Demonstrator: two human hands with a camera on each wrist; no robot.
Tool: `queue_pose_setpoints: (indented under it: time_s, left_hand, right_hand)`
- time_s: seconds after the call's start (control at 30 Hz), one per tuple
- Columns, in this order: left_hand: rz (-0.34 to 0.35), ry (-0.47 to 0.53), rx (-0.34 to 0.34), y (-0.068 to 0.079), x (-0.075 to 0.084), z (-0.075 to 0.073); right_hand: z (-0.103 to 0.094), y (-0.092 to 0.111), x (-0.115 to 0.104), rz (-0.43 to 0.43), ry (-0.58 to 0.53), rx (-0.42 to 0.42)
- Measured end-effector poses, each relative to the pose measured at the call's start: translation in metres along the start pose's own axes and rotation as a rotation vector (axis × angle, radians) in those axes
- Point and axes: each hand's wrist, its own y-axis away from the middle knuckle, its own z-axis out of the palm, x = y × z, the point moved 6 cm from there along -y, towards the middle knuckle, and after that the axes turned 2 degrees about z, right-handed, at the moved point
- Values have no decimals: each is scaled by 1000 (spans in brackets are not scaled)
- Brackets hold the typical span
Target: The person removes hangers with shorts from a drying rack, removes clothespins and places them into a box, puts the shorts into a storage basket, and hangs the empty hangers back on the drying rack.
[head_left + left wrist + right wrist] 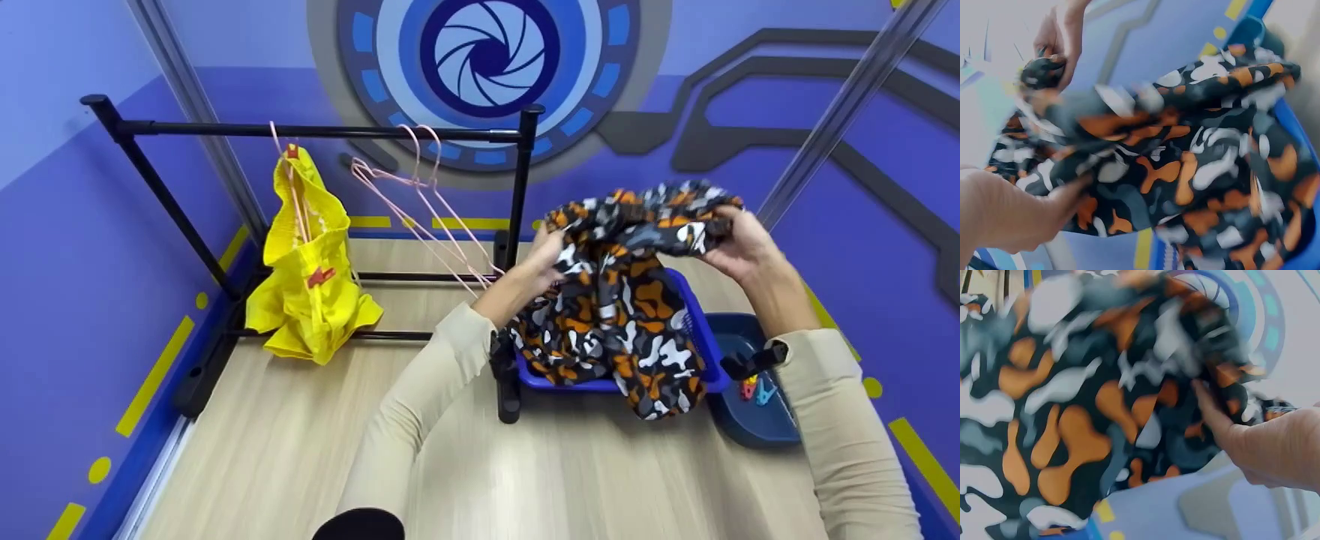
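Observation:
Both hands hold up a camouflage-patterned garment in black, orange, white and grey by its gathered top edge, over a blue basket. My left hand grips the garment's left end; in the left wrist view the thumb lies along the cloth. At the other end, my right hand pinches the bunched edge, its thumb pressed on the fabric in the right wrist view. The garment's lower part hangs into the basket and over its front rim.
A black rack stands left, with a yellow garment hung on it and fastened with red clips. Pink hangers hang at the bar's right part. A dark blue tray with small clothespins sits right of the basket.

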Motion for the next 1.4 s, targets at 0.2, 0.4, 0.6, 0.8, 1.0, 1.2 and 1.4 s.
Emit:
queue_pose_setpoints:
  time_s: [0.2, 0.4, 0.6, 0.8, 1.0, 1.2, 1.4]
  left_hand:
    - [243, -415, 83, 1, -2, -25]
    - [489, -1025, -179, 10, -14, -18]
    - [112, -1649, -545, 26, -64, -27]
    - [-25, -1779, -613, 28, -78, -36]
    - [23, -1825, -585, 21, -79, -39]
    - [62, -1846, -465, 14, -89, -38]
    - [125, -1853, -386, 5, -103, -34]
  right_hand:
    - [-15, -9, 16, -350, 472, 61]
    - [-20, -15, 74, -604, 1643, -210]
    - [-66, -6, 130, 116, 2196, -308]
    - [-77, -14, 134, 104, 2310, -244]
    - [-86, -30, 119, -91, 2302, -193]
    - [-109, -46, 117, -161, 2300, -147]
    - [-109, -60, 130, 31, 2313, -151]
